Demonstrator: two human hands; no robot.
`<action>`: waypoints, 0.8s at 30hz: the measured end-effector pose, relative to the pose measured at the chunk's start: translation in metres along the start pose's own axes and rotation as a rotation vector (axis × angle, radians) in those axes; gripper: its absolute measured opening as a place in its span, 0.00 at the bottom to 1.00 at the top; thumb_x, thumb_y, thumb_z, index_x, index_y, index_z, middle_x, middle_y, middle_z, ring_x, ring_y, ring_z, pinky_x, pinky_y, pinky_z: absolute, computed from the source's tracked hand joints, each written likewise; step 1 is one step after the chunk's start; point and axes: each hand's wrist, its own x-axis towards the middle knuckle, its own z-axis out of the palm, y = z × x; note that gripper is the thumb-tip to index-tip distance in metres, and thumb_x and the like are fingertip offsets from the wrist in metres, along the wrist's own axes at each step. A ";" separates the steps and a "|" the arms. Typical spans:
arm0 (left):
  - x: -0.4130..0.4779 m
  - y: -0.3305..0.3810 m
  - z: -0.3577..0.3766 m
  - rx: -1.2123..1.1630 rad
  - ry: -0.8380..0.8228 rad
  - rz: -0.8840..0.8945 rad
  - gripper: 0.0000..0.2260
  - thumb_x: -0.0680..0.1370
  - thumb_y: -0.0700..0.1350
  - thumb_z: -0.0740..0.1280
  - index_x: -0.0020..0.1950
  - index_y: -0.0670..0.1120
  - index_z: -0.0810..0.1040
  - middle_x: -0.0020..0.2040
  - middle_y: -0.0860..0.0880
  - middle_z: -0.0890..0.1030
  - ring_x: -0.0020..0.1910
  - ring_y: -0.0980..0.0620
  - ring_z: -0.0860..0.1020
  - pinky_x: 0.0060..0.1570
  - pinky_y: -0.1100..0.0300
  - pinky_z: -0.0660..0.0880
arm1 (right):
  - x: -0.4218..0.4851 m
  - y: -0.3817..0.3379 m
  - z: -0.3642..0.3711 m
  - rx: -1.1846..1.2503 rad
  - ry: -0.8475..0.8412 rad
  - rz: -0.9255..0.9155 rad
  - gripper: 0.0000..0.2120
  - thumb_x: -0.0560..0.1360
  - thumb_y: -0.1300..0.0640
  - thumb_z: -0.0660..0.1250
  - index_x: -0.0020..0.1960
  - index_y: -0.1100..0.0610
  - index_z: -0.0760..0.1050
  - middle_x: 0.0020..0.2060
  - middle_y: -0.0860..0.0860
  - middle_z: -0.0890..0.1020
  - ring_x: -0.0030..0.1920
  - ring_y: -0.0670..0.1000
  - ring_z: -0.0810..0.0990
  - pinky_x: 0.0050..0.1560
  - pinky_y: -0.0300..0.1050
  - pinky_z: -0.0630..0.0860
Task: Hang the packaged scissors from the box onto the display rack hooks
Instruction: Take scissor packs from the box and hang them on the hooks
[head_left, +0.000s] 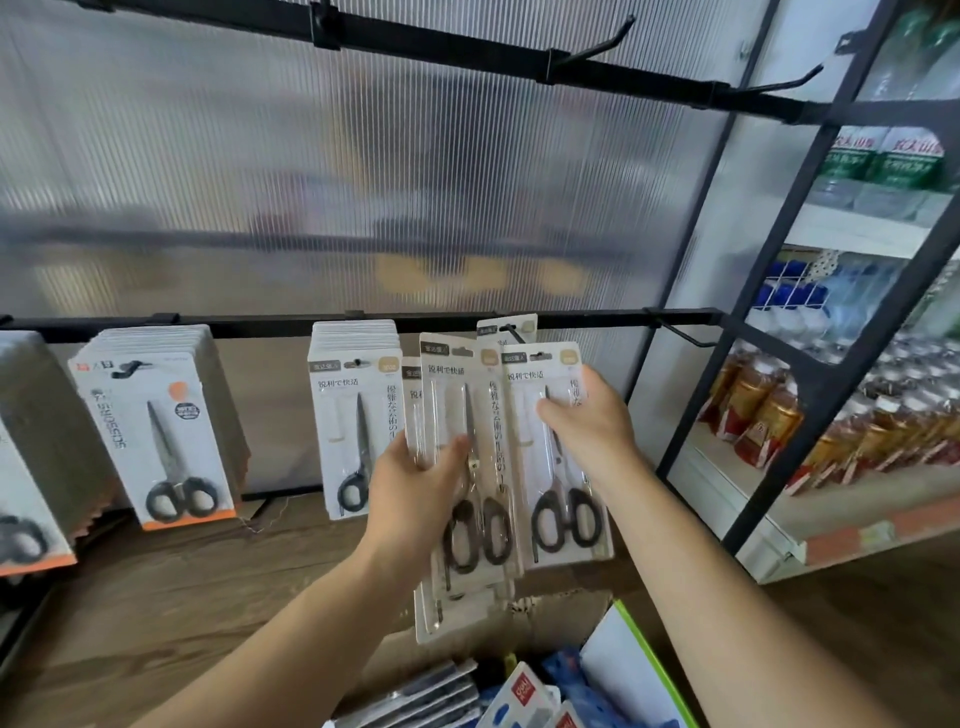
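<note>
Left hand (415, 478): raised in front of and just below the lower rail (260, 326), forearm coming up from the lower left. The thumb is pressed across the front of a bundle of packaged scissors (457, 384) and the fingers are wrapped behind it. The bundle is upright and fanned a little; I count three or so cards, but the overlap makes this uncertain.

Right hand (587, 421): level with the left and further right under the rail, forearm rising from the lower right. The thumb lies across the face of a single pack (558, 499) and the fingers curl round its right edge. The pack is held upright with its top hole just below the rail. Its left edge overlaps the bundle.

- One pack (506, 332) is already on a hook of the rail, directly behind the two held lots.
- A thick hung stack (353, 415) of the same white cards is left of the hands on the rail.
- Orange-trimmed packs (156, 415) hang further left along it.
- A bare hook (680, 335) juts out at the rail's right end.
- The cardboard box (550, 618) is well below the rail, between the forearms. It is open, with more packaged goods inside.
- An upper rail (467, 49) with bare hooks sits high above the lower one.
- Drink bottles (769, 415) are on shelving beyond the rail's right end.
</note>
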 end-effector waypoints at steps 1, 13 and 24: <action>0.001 0.001 0.000 -0.007 -0.004 0.000 0.31 0.78 0.53 0.69 0.72 0.36 0.66 0.29 0.51 0.64 0.20 0.61 0.66 0.20 0.72 0.62 | 0.001 0.002 0.003 -0.012 -0.004 0.000 0.12 0.70 0.59 0.68 0.53 0.49 0.78 0.46 0.45 0.84 0.44 0.47 0.83 0.43 0.44 0.80; 0.009 -0.010 -0.008 -0.048 -0.065 0.001 0.12 0.77 0.52 0.70 0.54 0.45 0.77 0.37 0.45 0.74 0.36 0.52 0.74 0.34 0.65 0.72 | 0.043 0.012 0.028 -0.199 0.007 -0.057 0.15 0.73 0.50 0.70 0.57 0.53 0.75 0.54 0.54 0.75 0.47 0.53 0.80 0.47 0.45 0.77; 0.023 -0.007 -0.009 -0.057 -0.065 -0.029 0.15 0.76 0.53 0.70 0.54 0.44 0.77 0.39 0.44 0.77 0.39 0.48 0.79 0.45 0.55 0.79 | 0.081 0.001 0.054 -0.482 -0.027 -0.072 0.35 0.81 0.46 0.61 0.80 0.58 0.49 0.70 0.58 0.64 0.66 0.59 0.71 0.60 0.49 0.71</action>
